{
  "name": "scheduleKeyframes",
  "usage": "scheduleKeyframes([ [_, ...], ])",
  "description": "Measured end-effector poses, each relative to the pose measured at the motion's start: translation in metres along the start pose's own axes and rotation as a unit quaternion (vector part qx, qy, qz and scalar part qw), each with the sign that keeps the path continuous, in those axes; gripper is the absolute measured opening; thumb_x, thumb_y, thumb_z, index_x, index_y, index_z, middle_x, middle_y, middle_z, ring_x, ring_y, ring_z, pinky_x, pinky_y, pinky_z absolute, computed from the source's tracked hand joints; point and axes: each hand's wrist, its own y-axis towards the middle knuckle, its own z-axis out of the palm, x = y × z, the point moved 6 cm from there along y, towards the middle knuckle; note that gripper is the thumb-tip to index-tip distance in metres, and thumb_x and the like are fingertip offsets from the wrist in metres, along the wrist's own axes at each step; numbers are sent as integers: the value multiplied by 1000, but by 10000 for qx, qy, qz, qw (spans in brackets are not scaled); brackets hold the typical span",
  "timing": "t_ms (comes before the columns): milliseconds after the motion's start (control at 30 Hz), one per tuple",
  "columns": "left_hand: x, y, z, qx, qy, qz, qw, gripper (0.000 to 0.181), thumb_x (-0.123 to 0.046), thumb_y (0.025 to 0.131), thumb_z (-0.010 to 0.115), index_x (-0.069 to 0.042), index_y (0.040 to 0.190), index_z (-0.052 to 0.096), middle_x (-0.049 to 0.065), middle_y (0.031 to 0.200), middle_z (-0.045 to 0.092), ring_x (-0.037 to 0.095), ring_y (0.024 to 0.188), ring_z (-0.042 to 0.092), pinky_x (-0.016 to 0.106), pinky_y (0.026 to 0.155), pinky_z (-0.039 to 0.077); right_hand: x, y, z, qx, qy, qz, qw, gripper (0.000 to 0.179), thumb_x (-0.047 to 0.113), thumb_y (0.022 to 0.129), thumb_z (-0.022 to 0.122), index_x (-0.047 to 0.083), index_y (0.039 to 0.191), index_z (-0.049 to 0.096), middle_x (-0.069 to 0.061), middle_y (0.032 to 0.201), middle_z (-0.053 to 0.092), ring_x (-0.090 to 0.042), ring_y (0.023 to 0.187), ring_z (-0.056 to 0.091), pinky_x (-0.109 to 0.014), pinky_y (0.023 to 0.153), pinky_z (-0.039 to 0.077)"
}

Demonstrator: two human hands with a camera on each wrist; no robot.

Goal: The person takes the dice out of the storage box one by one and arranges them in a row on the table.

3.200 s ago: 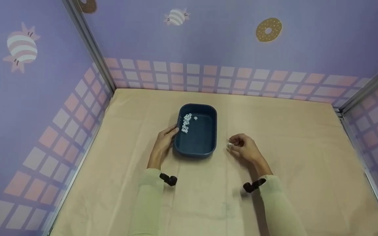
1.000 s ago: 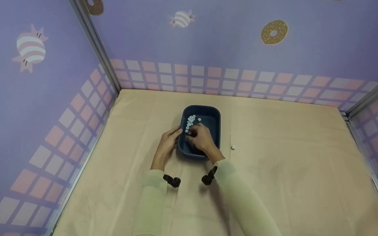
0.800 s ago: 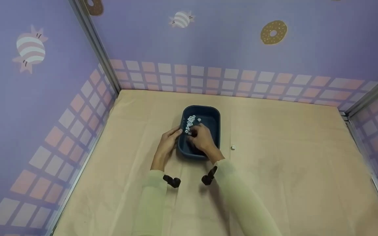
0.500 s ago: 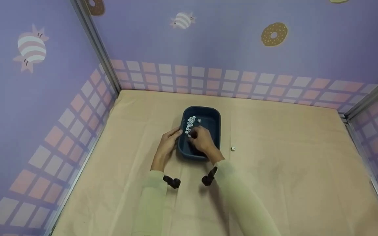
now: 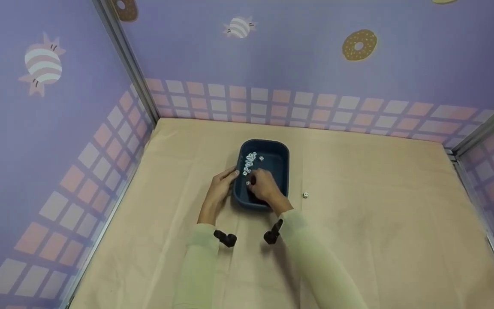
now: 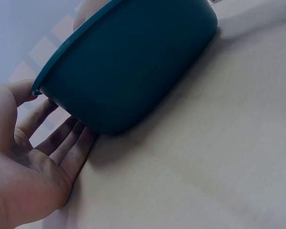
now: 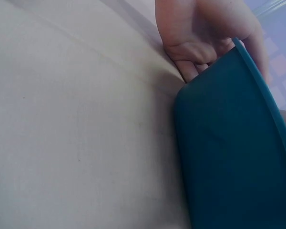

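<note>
A dark teal rectangular plastic tub stands on the cloth-covered table. My left hand holds its left side, thumb over the rim and fingers along the outer wall. Inside the tub is my right hand, fingers curled, with a small white die at the fingertips. Several more dice lie in a group along the tub's left inner side, and a single die sits apart to their right. The tub wall hides most of the right hand in both wrist views.
Right of the tub, one loose die lies on the beige cloth. Purple patterned walls enclose the back and both sides. Each wrist carries a small black camera.
From the cloth right of the tub, my right hand has moved into it with a die. Over the last second the hand and die have shifted slightly nearer me. My left hand stays put.
</note>
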Motion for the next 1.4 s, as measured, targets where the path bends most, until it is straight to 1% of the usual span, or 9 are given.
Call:
scheduleKeyframes([
  [233, 1, -1, -1, 69, -105, -131, 9998, 49, -30, 107, 66, -14, 153, 59, 12, 145, 64, 27, 130, 64, 41, 106, 54, 9, -2, -2, 97, -558, -489, 9972, 7, 7, 98, 73, 3, 104, 73, -9, 98, 67, -23, 88, 63, -42, 80, 56],
  [400, 0, 0, 0, 112, -175, -114, 9997, 48, -30, 107, 66, -15, 152, 60, 10, 146, 64, 25, 132, 63, 39, 106, 53, 15, -7, -16, 535, -407, -876, 9939, 5, 6, 97, 75, 5, 100, 72, -5, 93, 68, -18, 84, 63, -37, 77, 56],
  [500, 0, 0, 1, 97, -179, -101, 9997, 48, -30, 107, 67, -15, 152, 61, 11, 145, 65, 26, 131, 64, 40, 105, 54, 20, -15, -37, 649, -242, -1269, 9895, 7, 6, 95, 75, 7, 99, 71, -3, 94, 68, -17, 84, 63, -34, 76, 56],
  [633, 0, 0, 2, 109, -181, -67, 9998, 50, -30, 106, 68, -13, 152, 59, 13, 145, 65, 28, 131, 64, 41, 105, 54, 20, -31, -75, 337, -15, -1651, 9857, 7, 5, 93, 75, 7, 98, 70, -3, 92, 67, -17, 83, 61, -34, 74, 54],
  [733, -1, 0, 2, 106, -198, -26, 9997, 50, -29, 106, 68, -12, 153, 58, 13, 146, 64, 30, 132, 63, 43, 107, 53, 9, -43, -100, 92, 163, -1736, 9846, 7, 6, 93, 76, 6, 98, 70, -3, 90, 66, -18, 81, 60, -33, 72, 52],
  [900, 0, 1, 3, 55, -132, 0, 9999, 49, -26, 107, 66, -12, 154, 57, 13, 149, 61, 30, 134, 61, 43, 110, 50, -21, -61, -126, -233, 434, -1620, 9856, 8, 6, 94, 78, 5, 100, 72, -4, 92, 69, -18, 83, 64, -36, 75, 56],
  [1067, 1, 0, 3, 51, -80, -3, 10000, 50, -27, 108, 66, -11, 154, 57, 14, 149, 61, 30, 135, 61, 44, 112, 49, -60, -75, -136, -621, 634, -1410, 9860, 8, 2, 94, 78, 2, 101, 75, -7, 96, 74, -22, 86, 70, -42, 80, 60],
  [1233, 2, 2, 1, -61, -88, -56, 9999, 48, -26, 107, 66, -11, 152, 59, 14, 147, 63, 30, 133, 62, 44, 111, 50, -106, -89, -130, -924, 952, -809, 9879, 6, 1, 96, 76, 2, 102, 76, -8, 97, 74, -24, 88, 69, -43, 80, 60],
  [1400, 2, 2, 0, -83, -88, -131, 9998, 48, -26, 107, 66, -11, 152, 59, 13, 145, 65, 29, 131, 64, 44, 110, 51, -140, -102, -114, -891, 1254, -184, 9879, 9, 3, 97, 77, 3, 106, 76, -8, 100, 72, -23, 94, 67, -42, 87, 57],
])
